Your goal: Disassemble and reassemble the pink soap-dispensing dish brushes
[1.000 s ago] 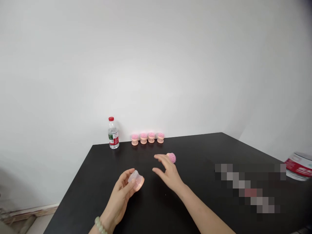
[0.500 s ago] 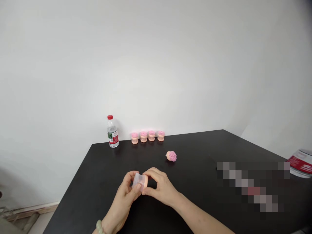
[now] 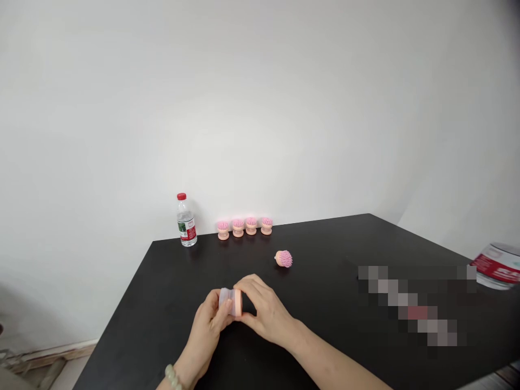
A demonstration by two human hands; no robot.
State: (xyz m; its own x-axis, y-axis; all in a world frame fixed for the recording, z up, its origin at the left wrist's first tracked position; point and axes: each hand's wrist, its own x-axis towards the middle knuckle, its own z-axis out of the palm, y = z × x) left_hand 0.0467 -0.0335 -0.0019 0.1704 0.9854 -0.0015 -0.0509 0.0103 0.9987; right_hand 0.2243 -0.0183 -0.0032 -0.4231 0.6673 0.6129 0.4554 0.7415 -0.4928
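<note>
Black table (image 3: 333, 244), white wall (image 3: 260, 108) behind. Bottle (image 3: 182, 208) near back-left edge; label (image 3: 189, 232) too small to read. Four brushes (image 3: 238, 228) line the back edge. Brush head (image 3: 284, 259) lies mid-table, open surface just right of it. Left hand (image 3: 207, 322) and right hand (image 3: 266, 311) both grip clear peach-rimmed cup (image 3: 231, 297) over the table; a second ago, only the left.

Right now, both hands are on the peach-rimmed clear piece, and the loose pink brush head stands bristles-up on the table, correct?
No: the head view shows the loose pink brush head lying on its side, bristles rightward. Left hand and right hand are on the clear piece.
</note>
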